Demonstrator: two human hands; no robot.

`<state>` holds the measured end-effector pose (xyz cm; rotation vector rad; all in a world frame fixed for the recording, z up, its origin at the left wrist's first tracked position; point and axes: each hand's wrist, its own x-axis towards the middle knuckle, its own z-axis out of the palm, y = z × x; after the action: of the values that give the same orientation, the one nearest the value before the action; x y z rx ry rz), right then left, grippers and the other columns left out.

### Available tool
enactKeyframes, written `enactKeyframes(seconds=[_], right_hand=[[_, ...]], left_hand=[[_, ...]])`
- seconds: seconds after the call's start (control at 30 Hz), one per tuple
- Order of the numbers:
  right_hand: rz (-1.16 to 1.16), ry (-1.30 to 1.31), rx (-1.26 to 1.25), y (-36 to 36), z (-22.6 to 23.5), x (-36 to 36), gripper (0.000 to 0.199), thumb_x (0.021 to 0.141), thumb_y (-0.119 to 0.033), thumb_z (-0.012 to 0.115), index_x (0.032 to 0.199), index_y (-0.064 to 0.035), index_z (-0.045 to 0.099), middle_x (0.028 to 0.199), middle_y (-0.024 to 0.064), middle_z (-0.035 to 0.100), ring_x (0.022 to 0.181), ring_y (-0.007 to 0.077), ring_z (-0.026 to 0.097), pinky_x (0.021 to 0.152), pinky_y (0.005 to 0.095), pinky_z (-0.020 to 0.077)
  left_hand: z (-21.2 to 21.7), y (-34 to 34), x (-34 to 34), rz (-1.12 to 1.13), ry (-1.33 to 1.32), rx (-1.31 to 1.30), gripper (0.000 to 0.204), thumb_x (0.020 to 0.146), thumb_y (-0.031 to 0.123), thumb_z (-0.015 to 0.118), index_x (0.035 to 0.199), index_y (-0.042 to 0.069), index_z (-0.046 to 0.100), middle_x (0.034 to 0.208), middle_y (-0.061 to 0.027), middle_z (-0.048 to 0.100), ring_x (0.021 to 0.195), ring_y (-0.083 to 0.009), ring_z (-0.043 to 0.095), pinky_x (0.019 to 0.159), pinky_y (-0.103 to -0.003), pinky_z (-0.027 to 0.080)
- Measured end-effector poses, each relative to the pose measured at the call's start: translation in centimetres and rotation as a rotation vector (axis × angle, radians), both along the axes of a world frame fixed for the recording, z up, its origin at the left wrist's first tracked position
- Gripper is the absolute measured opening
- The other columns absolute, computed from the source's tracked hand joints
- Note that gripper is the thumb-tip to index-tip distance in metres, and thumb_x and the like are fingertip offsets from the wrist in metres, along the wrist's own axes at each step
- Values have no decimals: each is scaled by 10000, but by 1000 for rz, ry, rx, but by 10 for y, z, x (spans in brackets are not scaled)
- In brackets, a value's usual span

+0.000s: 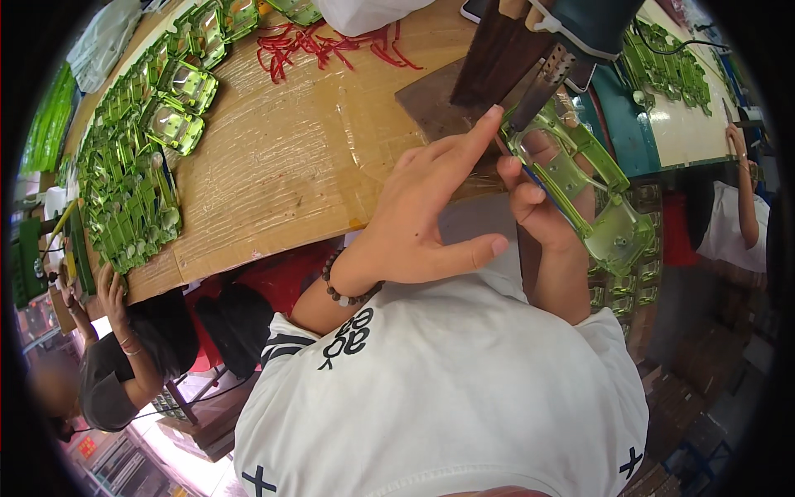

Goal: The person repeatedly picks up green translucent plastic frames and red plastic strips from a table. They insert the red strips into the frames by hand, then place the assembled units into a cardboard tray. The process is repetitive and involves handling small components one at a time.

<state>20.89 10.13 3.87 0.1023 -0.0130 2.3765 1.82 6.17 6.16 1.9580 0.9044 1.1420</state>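
Observation:
A translucent green plastic frame (pixel 571 178) with rounded openings is tilted in front of me on the right. My right hand (pixel 542 207) is closed on its near left edge, the fingers partly behind it. At the frame's far end sits the tip of a soldering iron (pixel 546 83) with a perforated metal barrel, fixed above a dark block (pixel 501 54). My left hand (pixel 418 219), a beaded bracelet at the wrist, has its index finger stretched toward that same end and its thumb spread. Whether the index fingertip touches the frame, I cannot tell.
Red wire pieces (pixel 310 48) lie at the back of the brown table (pixel 265 157). Many green frames (pixel 128 195) crowd its left side; others (pixel 662 62) lie at the far right. A white bag (pixel 373 12) is at the back. People work at left (pixel 124 364) and right (pixel 741 219).

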Motion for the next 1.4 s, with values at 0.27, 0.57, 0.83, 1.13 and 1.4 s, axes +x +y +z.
enactKeyframes(seconds=[0.27, 0.57, 0.83, 1.13, 1.4], right_hand=[[57, 24, -67, 2, 6, -1, 548, 839, -400, 491, 1272, -88, 365, 1300, 185, 347, 1031, 333, 446, 652, 329, 484], [-45, -31, 25, -16, 2, 4, 506, 902, -395, 382, 1269, -46, 380, 1280, 169, 408, 1169, 399, 374, 804, 403, 474], [-439, -325, -63, -94, -7, 52, 480, 856, -271, 448, 1225, 33, 400, 1203, 176, 471, 1105, 373, 451, 881, 449, 435], [-1635, -1245, -1033, -251, -196, 333, 191, 702, -43, 574, 890, -30, 541, 770, 92, 518, 686, 229, 532, 579, 403, 466], [-2288, -954, -1136, -277, -228, 570, 469, 682, 124, 629, 1114, -24, 524, 1052, 138, 549, 892, 286, 551, 742, 423, 493]], left_hand=[[3, 0, -4, -15, 33, 27, 887, 662, 337, 652, 1366, 20, 216, 1268, -132, 426, 1083, -276, 437, 878, -359, 303], [-2, -7, 0, 52, -243, -143, 861, 708, 268, 635, 1377, 27, 150, 1304, -175, 376, 1115, -278, 446, 902, -364, 320], [-16, -14, -16, 179, -888, -245, 542, 840, 193, 487, 1308, 8, 287, 1375, -177, 257, 1124, -299, 433, 872, -406, 420], [-16, -10, -24, -112, -911, -211, 450, 876, 140, 377, 1276, -48, 292, 1349, -206, 273, 1091, -272, 437, 948, -406, 341], [-14, -6, -29, -152, -933, -125, 441, 840, 115, 410, 1244, -51, 347, 1258, -185, 406, 1026, -275, 453, 934, -437, 330]])
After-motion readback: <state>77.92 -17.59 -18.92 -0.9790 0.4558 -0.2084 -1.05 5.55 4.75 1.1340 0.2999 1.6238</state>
